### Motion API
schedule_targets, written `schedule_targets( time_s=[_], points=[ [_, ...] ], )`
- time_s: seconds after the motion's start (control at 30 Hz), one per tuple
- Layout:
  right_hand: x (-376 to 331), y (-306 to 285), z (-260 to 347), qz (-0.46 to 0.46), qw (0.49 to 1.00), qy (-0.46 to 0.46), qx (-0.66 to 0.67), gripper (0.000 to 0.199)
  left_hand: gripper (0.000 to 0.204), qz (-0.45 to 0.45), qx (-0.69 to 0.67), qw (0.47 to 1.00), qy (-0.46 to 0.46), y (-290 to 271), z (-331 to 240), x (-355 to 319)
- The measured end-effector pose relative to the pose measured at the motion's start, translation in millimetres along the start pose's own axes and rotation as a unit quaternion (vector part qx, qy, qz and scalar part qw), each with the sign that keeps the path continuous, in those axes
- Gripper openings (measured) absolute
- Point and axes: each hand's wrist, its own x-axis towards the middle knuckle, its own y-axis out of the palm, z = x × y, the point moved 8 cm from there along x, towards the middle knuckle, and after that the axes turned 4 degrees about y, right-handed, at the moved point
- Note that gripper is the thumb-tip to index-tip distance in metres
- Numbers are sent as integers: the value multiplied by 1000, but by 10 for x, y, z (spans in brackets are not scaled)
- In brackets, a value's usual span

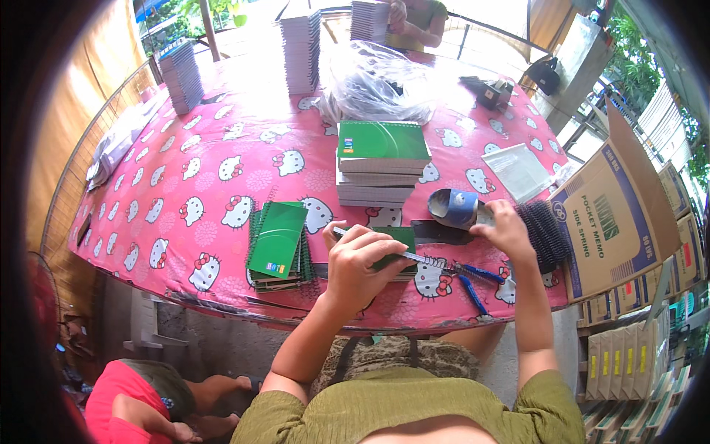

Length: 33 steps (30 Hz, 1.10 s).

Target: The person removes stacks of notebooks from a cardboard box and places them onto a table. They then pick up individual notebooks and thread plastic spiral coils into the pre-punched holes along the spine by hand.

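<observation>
Left hand point(362, 260) grips green notebook point(396, 238) at table's point(222, 133) near edge; right hand point(505, 229) pinches spiral point(444, 263); binding partway, stacks pending

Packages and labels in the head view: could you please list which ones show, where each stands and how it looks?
Open cardboard box: right table edge, brown with blue printed panel.
Flat cartons: stacked lower right, brown with yellow labels.
Clear plastic bag: flat on the tablecloth, right of the green notebook stack.
</observation>
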Motion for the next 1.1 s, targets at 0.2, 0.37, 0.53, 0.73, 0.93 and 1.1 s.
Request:
schedule_targets(
  time_s=[0.2,0.37,0.53,0.73,0.93,1.1],
  points=[
    [-1,209,-313,7,998,66,16,43,35,6,24,1000,2,33,16,74],
    [-52,-339,730,77,791,-93,599,23,36,11,46,999,2,93,2,74],
    [-37,-61,572,141,848,34,510,33,35,2,1,999,-46,100,9,99],
    [41,110,648,213,861,14,461,30,38,21,-12,999,-49,115,73,93],
    [174,105,815,142,899,-13,413,24,49,-7,-13,998,-60,54,97,136],
    [168,197,782,204,815,41,540,30,52,-71,-65,985,-142,-53,344,-36]
  ],
)
